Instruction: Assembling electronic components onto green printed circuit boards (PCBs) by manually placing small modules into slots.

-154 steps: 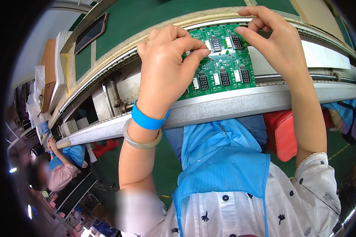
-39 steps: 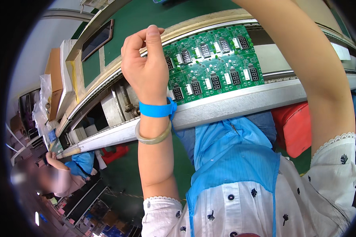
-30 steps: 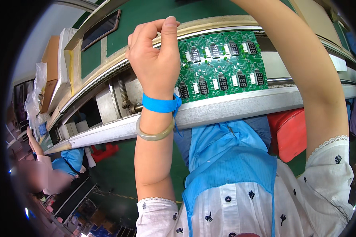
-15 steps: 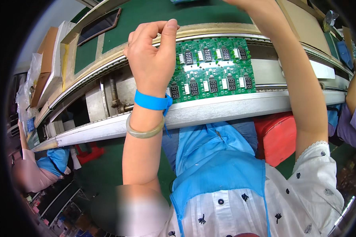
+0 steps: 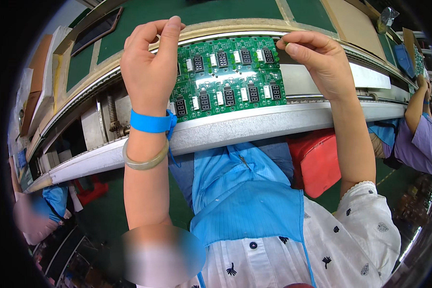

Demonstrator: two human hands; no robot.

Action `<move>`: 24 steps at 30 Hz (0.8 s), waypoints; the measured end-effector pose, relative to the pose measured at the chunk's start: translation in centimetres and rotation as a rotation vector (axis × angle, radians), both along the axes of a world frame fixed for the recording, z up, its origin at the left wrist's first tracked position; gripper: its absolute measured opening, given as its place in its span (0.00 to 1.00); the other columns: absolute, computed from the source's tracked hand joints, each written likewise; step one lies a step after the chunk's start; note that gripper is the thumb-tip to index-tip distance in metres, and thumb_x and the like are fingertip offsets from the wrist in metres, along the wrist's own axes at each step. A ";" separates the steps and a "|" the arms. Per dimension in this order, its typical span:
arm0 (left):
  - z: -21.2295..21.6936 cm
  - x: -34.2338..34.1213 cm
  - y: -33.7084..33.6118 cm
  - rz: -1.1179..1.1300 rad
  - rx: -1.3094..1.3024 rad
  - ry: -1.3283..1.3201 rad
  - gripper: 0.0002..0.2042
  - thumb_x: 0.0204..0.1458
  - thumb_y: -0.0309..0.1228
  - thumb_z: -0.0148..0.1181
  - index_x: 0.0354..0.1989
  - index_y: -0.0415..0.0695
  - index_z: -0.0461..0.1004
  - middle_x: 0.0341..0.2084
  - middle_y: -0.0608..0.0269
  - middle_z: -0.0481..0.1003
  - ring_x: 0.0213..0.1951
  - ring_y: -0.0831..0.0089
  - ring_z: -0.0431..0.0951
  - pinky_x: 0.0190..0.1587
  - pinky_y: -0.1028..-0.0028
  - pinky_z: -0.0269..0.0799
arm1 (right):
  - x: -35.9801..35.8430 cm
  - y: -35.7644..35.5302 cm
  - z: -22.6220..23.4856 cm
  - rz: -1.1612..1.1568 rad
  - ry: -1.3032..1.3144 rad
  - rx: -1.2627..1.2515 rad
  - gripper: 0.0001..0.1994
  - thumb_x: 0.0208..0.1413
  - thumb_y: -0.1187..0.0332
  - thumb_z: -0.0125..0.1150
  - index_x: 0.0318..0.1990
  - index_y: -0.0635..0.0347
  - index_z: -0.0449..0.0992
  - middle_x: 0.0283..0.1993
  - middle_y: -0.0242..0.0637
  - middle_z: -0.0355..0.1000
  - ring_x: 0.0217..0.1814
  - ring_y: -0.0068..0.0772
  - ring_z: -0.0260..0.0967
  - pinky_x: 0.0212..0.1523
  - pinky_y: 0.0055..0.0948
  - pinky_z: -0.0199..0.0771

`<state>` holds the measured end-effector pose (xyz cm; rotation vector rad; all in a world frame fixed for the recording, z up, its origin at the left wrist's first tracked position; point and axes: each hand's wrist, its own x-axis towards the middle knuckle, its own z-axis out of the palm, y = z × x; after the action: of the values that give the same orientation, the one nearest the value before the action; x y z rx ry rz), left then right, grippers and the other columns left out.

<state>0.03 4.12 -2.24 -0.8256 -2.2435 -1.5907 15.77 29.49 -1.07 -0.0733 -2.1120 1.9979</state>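
A green circuit-board panel lies on the rail track in front of me. It carries black digit displays, white connectors and small green parts. My left hand, with a blue wrist strap and a bangle, hovers over the panel's left end. Its thumb and fingers are pressed together; what they hold, if anything, is hidden. At the panel's upper right corner, my right hand pinches a tiny greenish part between thumb and index finger, too small to make out fully.
A metal rail runs along the near side of the track. Behind it stretches a green work surface with a phone at the left. A red stool stands below the rail. Other people sit at far left and right.
My right hand has come back from the far side of the bench down to the panel's right corner. The whole view has shifted, with the panel now further left.
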 end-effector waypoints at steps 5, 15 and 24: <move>-0.2 -0.1 -0.1 0.001 -0.005 0.003 0.10 0.60 0.37 0.66 0.34 0.43 0.85 0.33 0.64 0.82 0.42 0.67 0.78 0.49 0.70 0.71 | 0.4 -0.4 -0.3 -0.091 -0.019 0.055 0.09 0.60 0.71 0.69 0.47 0.60 0.86 0.45 0.37 0.83 0.51 0.28 0.81 0.55 0.26 0.80; -0.2 -0.1 -0.2 -0.023 0.004 0.003 0.10 0.59 0.37 0.67 0.34 0.43 0.85 0.33 0.64 0.82 0.42 0.67 0.78 0.49 0.70 0.71 | 1.8 -0.9 -0.7 -0.189 -0.088 0.661 0.08 0.59 0.70 0.69 0.45 0.57 0.87 0.43 0.35 0.83 0.46 0.29 0.80 0.50 0.27 0.78; -0.4 -0.3 -0.5 -0.029 -0.046 0.069 0.11 0.62 0.38 0.65 0.38 0.42 0.84 0.34 0.66 0.83 0.41 0.74 0.78 0.47 0.75 0.71 | 1.8 -1.7 -0.6 -0.215 -0.067 0.863 0.08 0.57 0.68 0.69 0.42 0.58 0.87 0.41 0.38 0.83 0.46 0.36 0.80 0.47 0.31 0.79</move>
<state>-0.25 3.62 -2.59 -0.9145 -2.2369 -1.5049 17.62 27.78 -1.70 -0.2029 -2.6711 0.8601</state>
